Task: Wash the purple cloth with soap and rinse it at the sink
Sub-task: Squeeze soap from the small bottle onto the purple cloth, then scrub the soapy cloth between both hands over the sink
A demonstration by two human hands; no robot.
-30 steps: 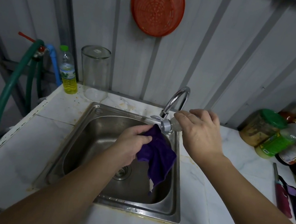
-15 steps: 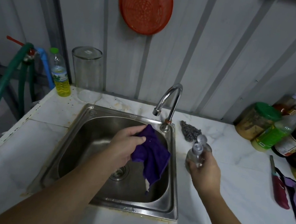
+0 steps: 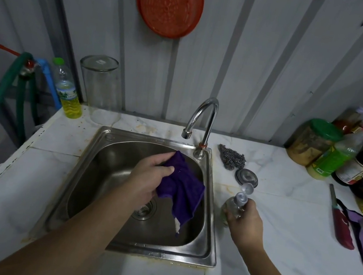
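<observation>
Purple cloth (image 3: 179, 187) hangs bunched over the sink (image 3: 212, 216) basin, above the drain, gripped in the left hand (image 3: 147, 179), fingers clamped on its upper fold. Same hold as 1 s ago.

Change: right hand (image 3: 245, 221) has left the faucet (image 3: 202, 119) area and dropped to the counter (image 3: 279, 236) beside the sink, fingers wrapped round the clear soap bottle (image 3: 235, 205), flip cap open. No water visible at the spout.

Judgement: dosing seems finished; bottle being put down, scrubbing next.
</observation>
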